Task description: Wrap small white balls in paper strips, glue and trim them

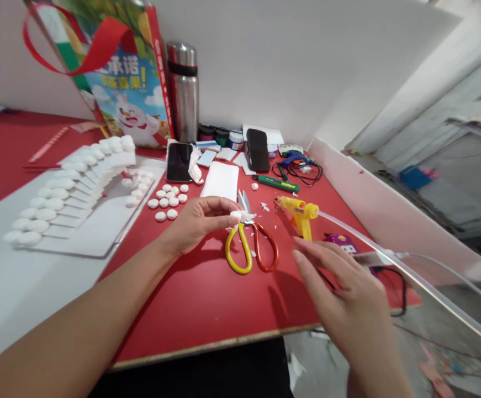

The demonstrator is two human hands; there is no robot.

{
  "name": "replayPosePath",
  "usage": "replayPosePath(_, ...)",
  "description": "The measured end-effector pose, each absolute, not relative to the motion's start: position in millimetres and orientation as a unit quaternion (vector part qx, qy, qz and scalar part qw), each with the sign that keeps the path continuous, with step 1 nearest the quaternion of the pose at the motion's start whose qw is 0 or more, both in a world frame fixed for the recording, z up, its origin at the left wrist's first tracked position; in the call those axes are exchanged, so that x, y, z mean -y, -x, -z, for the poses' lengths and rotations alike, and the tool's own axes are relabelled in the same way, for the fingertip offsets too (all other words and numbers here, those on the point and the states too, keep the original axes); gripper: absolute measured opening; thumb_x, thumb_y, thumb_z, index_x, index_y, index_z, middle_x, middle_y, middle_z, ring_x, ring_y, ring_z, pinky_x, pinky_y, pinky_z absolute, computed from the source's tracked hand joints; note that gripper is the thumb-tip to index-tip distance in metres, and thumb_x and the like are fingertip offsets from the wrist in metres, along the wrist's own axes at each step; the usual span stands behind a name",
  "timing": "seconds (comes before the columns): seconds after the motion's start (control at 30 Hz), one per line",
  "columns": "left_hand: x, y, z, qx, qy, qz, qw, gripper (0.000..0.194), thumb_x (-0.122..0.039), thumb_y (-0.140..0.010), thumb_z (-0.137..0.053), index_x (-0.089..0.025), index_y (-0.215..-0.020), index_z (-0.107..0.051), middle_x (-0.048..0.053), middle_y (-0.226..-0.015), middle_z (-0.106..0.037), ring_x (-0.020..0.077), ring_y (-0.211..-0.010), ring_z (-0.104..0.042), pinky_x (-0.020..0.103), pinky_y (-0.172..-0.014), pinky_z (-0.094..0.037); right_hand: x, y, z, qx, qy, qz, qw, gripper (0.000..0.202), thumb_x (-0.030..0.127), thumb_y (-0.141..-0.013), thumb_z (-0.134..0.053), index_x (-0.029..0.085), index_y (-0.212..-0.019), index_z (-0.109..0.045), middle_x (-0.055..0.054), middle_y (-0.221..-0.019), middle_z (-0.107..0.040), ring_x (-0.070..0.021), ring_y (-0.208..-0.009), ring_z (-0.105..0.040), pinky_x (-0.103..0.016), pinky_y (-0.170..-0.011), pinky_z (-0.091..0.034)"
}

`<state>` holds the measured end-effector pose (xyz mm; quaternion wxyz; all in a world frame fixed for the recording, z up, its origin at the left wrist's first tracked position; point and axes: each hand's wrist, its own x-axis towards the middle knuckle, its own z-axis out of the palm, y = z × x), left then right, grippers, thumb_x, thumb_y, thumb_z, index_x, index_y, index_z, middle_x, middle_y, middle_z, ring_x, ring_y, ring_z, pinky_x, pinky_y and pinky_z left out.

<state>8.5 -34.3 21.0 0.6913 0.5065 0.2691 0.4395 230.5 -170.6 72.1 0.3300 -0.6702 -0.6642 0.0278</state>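
My left hand (201,221) is closed, pinching a small white piece (240,216) between thumb and fingertips. That piece is just above the scissors (252,246), which have one yellow and one red handle and lie with their blades slightly apart. My right hand (342,282) is raised over the table's right side, fingers stretched out, with nothing visible in it. Just beyond its fingertips is a yellow glue gun (302,213) with a clear glue stick (360,240) coming out of its back. Small white scraps (264,207) lie around the scissors.
White rounded pieces (173,200) lie left of centre. A fan-like white stepped model (70,193) topped with similar pieces stands on a board. Behind are a phone (179,162), steel flask (185,91), colourful bag (128,94), black case (257,150) and green cutter (277,183).
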Motion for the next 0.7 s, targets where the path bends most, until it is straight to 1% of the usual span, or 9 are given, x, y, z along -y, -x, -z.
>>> replayPosePath(0.03, 34.7, -8.3, -21.3, -0.274, -0.513, -0.435, 0.688, 0.018, -0.027, -0.073, -0.087, -0.018, -0.086, -0.079, 0.007, -0.099, -0.076, 0.0173, -0.088, -0.069, 0.029, -0.083, -0.053, 162.0, -222.0, -78.0, 0.666, 0.646, -0.076, 0.365, 0.023, 0.036, -0.095, -0.061, 0.025, -0.108, -0.077, -0.010, -0.108, -0.075, -0.0254, -0.094, -0.071, -0.037, -0.083, -0.057)
replayPosePath(0.1, 35.1, -7.6, -23.0, -0.284, -0.524, -0.431, 0.678, 0.019, -0.029, -0.073, -0.087, -0.017, -0.085, -0.079, 0.007, -0.099, -0.076, 0.0179, -0.088, -0.069, 0.029, -0.082, -0.053, 136.5, -209.8, -83.1, 0.659, 0.606, -0.171, 0.411, 0.021, 0.030, -0.094, -0.062, 0.024, -0.104, -0.079, -0.008, -0.102, -0.075, -0.0223, -0.091, -0.070, -0.033, -0.077, -0.056)
replayPosePath(0.17, 34.7, -6.4, -25.4, -0.290, -0.534, -0.429, 0.669, 0.019, -0.030, -0.073, -0.087, -0.017, -0.086, -0.079, 0.008, -0.098, -0.076, 0.0181, -0.088, -0.068, 0.029, -0.083, -0.053, 108.1, -203.3, -80.6, 0.642, 0.579, -0.254, 0.434, 0.020, 0.028, -0.091, -0.063, 0.021, -0.098, -0.081, -0.006, -0.092, -0.074, -0.0186, -0.081, -0.068, -0.030, -0.069, -0.054)
replayPosePath(0.2, 34.2, -5.6, -26.6, -0.290, -0.538, -0.428, 0.666, 0.020, -0.030, -0.073, -0.086, -0.017, -0.086, -0.079, 0.007, -0.097, -0.076, 0.0183, -0.088, -0.068, 0.030, -0.083, -0.053, 95.5, -201.6, -77.6, 0.637, 0.569, -0.287, 0.434, 0.019, 0.028, -0.090, -0.064, 0.020, -0.095, -0.081, -0.005, -0.085, -0.073, -0.0175, -0.078, -0.067, -0.029, -0.069, -0.053)
replayPosePath(0.27, 32.6, -4.2, -28.6, -0.289, -0.549, -0.426, 0.659, 0.019, -0.031, -0.075, -0.085, -0.017, -0.086, -0.078, 0.007, -0.096, -0.075, 0.0189, -0.089, -0.068, 0.030, -0.084, -0.053, 77.0, -199.7, -70.3, 0.626, 0.549, -0.336, 0.440, 0.018, 0.028, -0.088, -0.067, 0.020, -0.091, -0.082, -0.003, -0.081, -0.073, -0.0160, -0.077, -0.065, -0.028, -0.069, -0.051)
replayPosePath(0.4, 28.6, -3.2, -28.3, -0.296, -0.574, -0.438, 0.625, 0.019, -0.032, -0.077, -0.083, -0.018, -0.089, -0.079, 0.007, -0.096, -0.073, 0.0186, -0.088, -0.066, 0.031, -0.085, -0.052, 65.2, -199.7, -56.0, 0.603, 0.532, -0.371, 0.464, 0.014, 0.028, -0.082, -0.073, 0.020, -0.088, -0.083, -0.002, -0.079, -0.072, -0.0135, -0.071, -0.061, -0.027, -0.065, -0.047)
replayPosePath(0.5, 27.0, -4.2, -26.0, -0.299, -0.591, -0.447, 0.600, 0.017, -0.031, -0.077, -0.083, -0.018, -0.088, -0.079, 0.008, -0.100, -0.070, 0.0189, -0.092, -0.065, 0.030, -0.085, -0.051, 66.1, -201.3, -47.5, 0.564, 0.538, -0.402, 0.479, 0.016, 0.032, -0.080, -0.074, 0.018, -0.084, -0.082, -0.001, -0.072, -0.069, -0.0116, -0.063, -0.056, -0.026, -0.060, -0.043)
replayPosePath(0.6, 27.2, -5.6, -24.8, -0.299, -0.594, -0.442, 0.602, 0.017, -0.031, -0.077, -0.083, -0.018, -0.087, -0.080, 0.008, -0.102, -0.069, 0.0186, -0.092, -0.065, 0.030, -0.085, -0.052, 66.7, -202.7, -43.3, 0.553, 0.546, -0.415, 0.473, 0.019, 0.035, -0.078, -0.076, 0.017, -0.083, -0.082, 0.000, -0.066, -0.066, -0.0109, -0.060, -0.053, -0.025, -0.057, -0.042)
replayPosePath(0.7, 27.8, -5.8, -24.3, -0.299, -0.596, -0.431, 0.608, 0.018, -0.032, -0.077, -0.083, -0.018, -0.089, -0.080, 0.008, -0.103, -0.069, 0.0189, -0.092, -0.065, 0.030, -0.084, -0.053, 66.5, -203.4, -43.4, 0.564, 0.545, -0.410, 0.465, 0.020, 0.035, -0.079, -0.075, 0.017, -0.085, -0.082, 0.000, -0.068, -0.067, -0.0114, -0.060, -0.053, -0.026, -0.057, -0.042)
